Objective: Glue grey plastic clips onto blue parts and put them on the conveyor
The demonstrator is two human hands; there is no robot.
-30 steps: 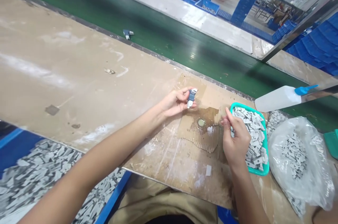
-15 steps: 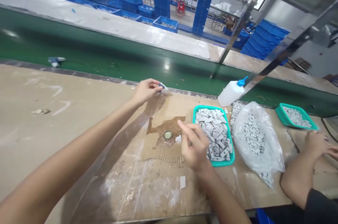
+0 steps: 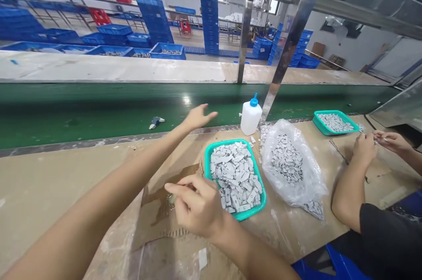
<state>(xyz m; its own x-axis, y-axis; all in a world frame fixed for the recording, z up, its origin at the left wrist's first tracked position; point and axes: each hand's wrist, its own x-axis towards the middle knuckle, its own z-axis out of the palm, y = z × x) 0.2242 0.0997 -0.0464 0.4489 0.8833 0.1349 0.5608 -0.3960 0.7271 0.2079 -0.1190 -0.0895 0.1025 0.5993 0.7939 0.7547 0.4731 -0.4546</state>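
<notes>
Release step, by the look of it: left hand (image 3: 198, 117) stretched over the belt (image 3: 82, 110) edge, fingers spread, empty; small part (image 3: 156, 122) lying on the belt just beyond. Right hand (image 3: 194, 205) beside the tray (image 3: 207, 157), fingers curled, grip unclear. Next likely needs a fresh piece from the tray.

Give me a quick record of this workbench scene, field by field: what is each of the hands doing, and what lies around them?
Left hand: open, stretched over the belt edge, holding nothing
Right hand: fingers pinched above the cardboard sheet; contents unclear
Small part: lying on green conveyor belt
Teal tray: full of grey pieces
Nearby: white bottle, plastic bag, co-worker's hands
</notes>
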